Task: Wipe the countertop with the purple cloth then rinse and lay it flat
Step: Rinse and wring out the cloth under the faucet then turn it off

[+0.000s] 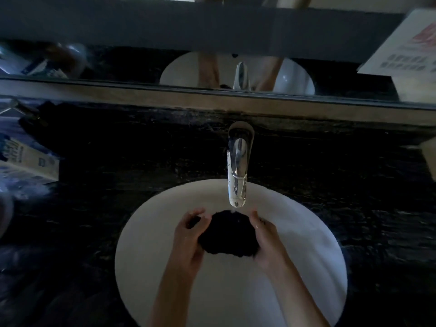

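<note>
The cloth [227,233] looks almost black in the dim light and is bunched into a wad over the white oval sink [146,232]. My left hand [190,237] grips its left side with curled fingers. My right hand [265,237] grips its right side. The wad sits directly under the spout of the chrome faucet [237,168]; a small bright spot shows at the cloth's top edge below the spout. The dark speckled countertop [330,166] surrounds the sink.
A carton [28,159] and plastic-wrapped items lie on the counter at the left. A mirror [141,64] with a wooden lower frame runs along the back. A printed card [401,46] leans at the upper right, and a box corner [429,156] juts in at the right edge.
</note>
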Demonstrator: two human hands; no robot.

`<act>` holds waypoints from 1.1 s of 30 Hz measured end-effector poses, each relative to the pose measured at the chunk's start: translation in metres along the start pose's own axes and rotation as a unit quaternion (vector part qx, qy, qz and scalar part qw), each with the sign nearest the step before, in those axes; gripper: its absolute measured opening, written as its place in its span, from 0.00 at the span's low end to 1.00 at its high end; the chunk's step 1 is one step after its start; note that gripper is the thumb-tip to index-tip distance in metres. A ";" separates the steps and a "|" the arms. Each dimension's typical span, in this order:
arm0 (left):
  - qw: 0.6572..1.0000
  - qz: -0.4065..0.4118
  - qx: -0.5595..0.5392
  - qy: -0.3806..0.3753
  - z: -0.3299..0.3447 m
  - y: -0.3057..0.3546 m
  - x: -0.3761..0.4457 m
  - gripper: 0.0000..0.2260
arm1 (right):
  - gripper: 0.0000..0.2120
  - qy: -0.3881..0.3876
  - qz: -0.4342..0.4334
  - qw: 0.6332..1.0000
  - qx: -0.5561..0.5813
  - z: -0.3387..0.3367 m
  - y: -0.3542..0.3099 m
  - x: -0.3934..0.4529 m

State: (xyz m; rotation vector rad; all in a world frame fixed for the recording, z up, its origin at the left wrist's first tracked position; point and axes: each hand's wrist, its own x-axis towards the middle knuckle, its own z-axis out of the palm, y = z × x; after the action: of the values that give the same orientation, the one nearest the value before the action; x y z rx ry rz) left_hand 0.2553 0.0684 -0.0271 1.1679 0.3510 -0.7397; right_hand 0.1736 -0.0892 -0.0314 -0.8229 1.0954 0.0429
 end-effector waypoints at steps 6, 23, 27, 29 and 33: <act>0.998 -0.008 0.063 -0.008 -0.017 0.016 -0.001 0.10 | 0.20 -0.116 -0.002 0.993 0.026 -0.015 0.003 -0.004; 0.996 -0.064 0.047 -0.049 0.010 -0.009 0.011 0.17 | 0.16 -0.090 -0.121 0.983 0.108 -0.025 -0.031 -0.025; 0.993 -0.053 0.067 -0.081 0.031 -0.010 0.014 0.12 | 0.18 -0.102 -0.091 0.973 0.183 -0.047 -0.026 -0.032; 0.986 -0.004 0.158 -0.061 0.042 -0.011 0.015 0.11 | 0.17 -0.084 -0.094 0.975 0.184 -0.053 -0.024 -0.031; 0.968 0.095 0.226 -0.055 0.046 -0.003 0.011 0.09 | 0.18 -0.024 -0.104 0.988 0.112 -0.053 -0.022 -0.024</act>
State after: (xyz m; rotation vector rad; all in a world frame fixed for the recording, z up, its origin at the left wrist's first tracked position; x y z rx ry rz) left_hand 0.2551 0.0222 -0.0189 1.5577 -0.0303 -0.7311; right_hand 0.1298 -0.1286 -0.0102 -0.7244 0.9452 -0.2310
